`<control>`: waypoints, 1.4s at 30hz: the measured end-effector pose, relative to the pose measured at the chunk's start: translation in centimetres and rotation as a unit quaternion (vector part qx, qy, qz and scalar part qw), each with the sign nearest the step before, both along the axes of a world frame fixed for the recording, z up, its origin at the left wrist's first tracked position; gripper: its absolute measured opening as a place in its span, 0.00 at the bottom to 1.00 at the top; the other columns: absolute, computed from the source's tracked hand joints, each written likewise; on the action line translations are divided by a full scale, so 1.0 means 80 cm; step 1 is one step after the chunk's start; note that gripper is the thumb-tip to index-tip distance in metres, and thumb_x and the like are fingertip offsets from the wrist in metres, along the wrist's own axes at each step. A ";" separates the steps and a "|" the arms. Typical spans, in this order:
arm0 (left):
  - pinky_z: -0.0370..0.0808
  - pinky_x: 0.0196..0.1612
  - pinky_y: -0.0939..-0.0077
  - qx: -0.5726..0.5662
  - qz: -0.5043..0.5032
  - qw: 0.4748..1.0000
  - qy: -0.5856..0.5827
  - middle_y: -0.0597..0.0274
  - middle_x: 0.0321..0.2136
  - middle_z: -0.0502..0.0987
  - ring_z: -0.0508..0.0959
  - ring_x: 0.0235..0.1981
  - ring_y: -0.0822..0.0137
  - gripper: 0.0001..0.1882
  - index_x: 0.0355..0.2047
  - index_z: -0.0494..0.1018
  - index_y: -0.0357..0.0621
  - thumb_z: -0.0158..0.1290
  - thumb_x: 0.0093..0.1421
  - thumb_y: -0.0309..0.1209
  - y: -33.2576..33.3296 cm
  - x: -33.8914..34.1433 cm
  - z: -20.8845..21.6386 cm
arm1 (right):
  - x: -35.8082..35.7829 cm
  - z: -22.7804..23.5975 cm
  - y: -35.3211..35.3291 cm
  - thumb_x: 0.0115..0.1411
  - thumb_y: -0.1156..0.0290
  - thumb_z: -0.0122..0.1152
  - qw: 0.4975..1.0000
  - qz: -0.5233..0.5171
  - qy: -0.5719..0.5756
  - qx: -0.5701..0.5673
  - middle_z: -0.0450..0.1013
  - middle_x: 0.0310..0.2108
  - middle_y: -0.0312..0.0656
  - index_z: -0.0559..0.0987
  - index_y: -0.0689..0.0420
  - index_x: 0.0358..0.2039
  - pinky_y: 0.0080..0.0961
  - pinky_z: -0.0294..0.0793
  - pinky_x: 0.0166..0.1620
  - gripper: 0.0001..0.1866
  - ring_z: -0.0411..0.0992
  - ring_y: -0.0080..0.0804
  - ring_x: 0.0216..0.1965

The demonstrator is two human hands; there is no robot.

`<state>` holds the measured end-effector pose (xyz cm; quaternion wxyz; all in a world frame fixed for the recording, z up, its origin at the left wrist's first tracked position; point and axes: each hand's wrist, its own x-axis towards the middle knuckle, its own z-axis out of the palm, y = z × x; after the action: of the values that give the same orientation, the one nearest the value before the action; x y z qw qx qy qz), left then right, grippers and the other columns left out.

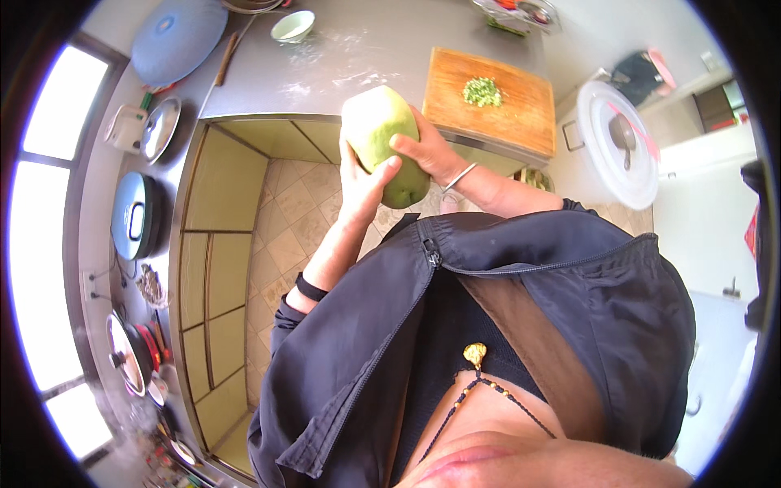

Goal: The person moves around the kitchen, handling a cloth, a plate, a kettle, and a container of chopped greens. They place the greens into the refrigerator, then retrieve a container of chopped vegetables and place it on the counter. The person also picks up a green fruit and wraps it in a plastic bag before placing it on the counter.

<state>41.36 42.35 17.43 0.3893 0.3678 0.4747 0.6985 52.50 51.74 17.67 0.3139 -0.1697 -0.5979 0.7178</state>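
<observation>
Between my two hands is a large, smooth gourd (377,122). Its upper part is pale and brightly lit, while its lower end is a darker green. My left hand (363,180) grips it from the left, thumb across the front and the other fingers partly hidden behind. On the other side my right hand (433,153) wraps round it, its thumb pressed on the skin. The gourd is held up in front of the counter's near edge, over the floor. To its right, chopped green pieces (482,92) lie in a small heap on a wooden cutting board (521,102).
The steel counter (366,49) carries a pale green bowl (293,27) and a blue domed cover (179,39) at the far left. Along the left counter stand a round blue-black appliance (134,215) and a lidded pan (128,354). A white lid (616,142) with a ladle lies at right.
</observation>
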 end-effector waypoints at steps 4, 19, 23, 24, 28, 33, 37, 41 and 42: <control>0.64 0.53 0.65 0.025 -0.047 0.995 0.083 0.50 0.51 0.62 0.65 0.52 0.60 0.47 0.60 0.44 0.40 0.61 0.46 0.36 -0.013 0.009 -0.012 | 0.022 0.002 -0.038 0.50 0.56 0.64 0.995 -0.081 0.030 0.052 0.61 0.52 0.43 0.55 0.60 0.59 0.28 0.60 0.56 0.42 0.60 0.30 0.53; 0.65 0.55 0.64 0.069 -0.219 0.972 0.058 0.52 0.53 0.62 0.65 0.53 0.60 0.63 0.60 0.40 0.43 0.70 0.34 0.52 -0.067 0.189 -0.022 | 0.245 0.020 -0.124 0.34 0.61 0.71 0.938 -0.221 0.058 0.262 0.64 0.52 0.48 0.58 0.59 0.58 0.32 0.63 0.55 0.49 0.64 0.39 0.53; 0.68 0.53 0.65 0.064 -0.314 0.943 0.084 0.54 0.49 0.68 0.70 0.50 0.61 0.52 0.55 0.58 0.39 0.68 0.34 0.54 -0.072 0.281 -0.007 | 0.351 0.024 -0.156 0.34 0.60 0.72 0.912 -0.283 0.025 0.295 0.66 0.49 0.49 0.60 0.61 0.57 0.32 0.65 0.53 0.49 0.67 0.40 0.51; 0.69 0.52 0.65 0.061 -0.327 0.940 0.078 0.55 0.49 0.69 0.71 0.50 0.61 0.51 0.54 0.60 0.38 0.68 0.34 0.55 -0.076 0.306 -0.006 | 0.373 0.022 -0.168 0.33 0.60 0.72 0.907 -0.311 0.023 0.282 0.67 0.49 0.50 0.62 0.60 0.56 0.31 0.66 0.53 0.48 0.68 0.42 0.50; 0.64 0.54 0.61 0.115 -0.268 0.928 0.231 0.47 0.51 0.66 0.68 0.52 0.53 0.50 0.60 0.49 0.35 0.52 0.50 0.61 -0.072 0.407 -0.007 | 0.458 0.015 -0.199 0.41 0.67 0.68 0.904 -0.401 0.147 0.032 0.67 0.48 0.45 0.61 0.60 0.56 0.31 0.66 0.52 0.41 0.67 0.35 0.49; 0.49 0.62 0.55 0.317 -0.327 0.813 0.363 0.43 0.61 0.51 0.53 0.62 0.50 0.42 0.62 0.46 0.33 0.34 0.61 0.57 -0.037 0.464 0.059 | 0.570 0.017 -0.230 0.57 0.54 0.51 0.827 -0.354 0.335 -0.281 0.70 0.45 0.46 0.67 0.60 0.51 0.31 0.70 0.48 0.27 0.71 0.33 0.43; 0.46 0.63 0.56 0.183 -0.350 0.887 0.240 0.46 0.63 0.47 0.50 0.63 0.49 0.40 0.63 0.42 0.34 0.34 0.62 0.54 -0.026 0.529 0.080 | 0.613 0.019 -0.265 0.58 0.54 0.49 0.814 -0.434 0.325 -0.208 0.69 0.46 0.45 0.66 0.60 0.52 0.31 0.70 0.49 0.27 0.70 0.33 0.45; 0.44 0.63 0.59 0.317 -0.548 0.709 0.311 0.47 0.65 0.37 0.41 0.65 0.50 0.43 0.64 0.34 0.37 0.38 0.61 0.53 -0.074 0.597 0.063 | 0.632 0.024 -0.298 0.59 0.53 0.46 0.801 -0.508 0.294 -0.123 0.68 0.48 0.46 0.65 0.61 0.53 0.31 0.69 0.50 0.28 0.69 0.34 0.47; 0.44 0.63 0.58 0.278 -0.576 0.722 0.262 0.47 0.65 0.36 0.41 0.65 0.51 0.43 0.64 0.33 0.38 0.37 0.61 0.53 -0.066 0.603 0.074 | 0.641 0.027 -0.312 0.59 0.53 0.45 0.795 -0.518 0.300 -0.101 0.68 0.48 0.46 0.65 0.61 0.53 0.31 0.69 0.50 0.28 0.69 0.34 0.47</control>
<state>89.62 37.03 23.33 0.4567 0.8307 0.0387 0.3160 103.80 26.77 19.81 0.7834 -0.2608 -0.2201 0.5194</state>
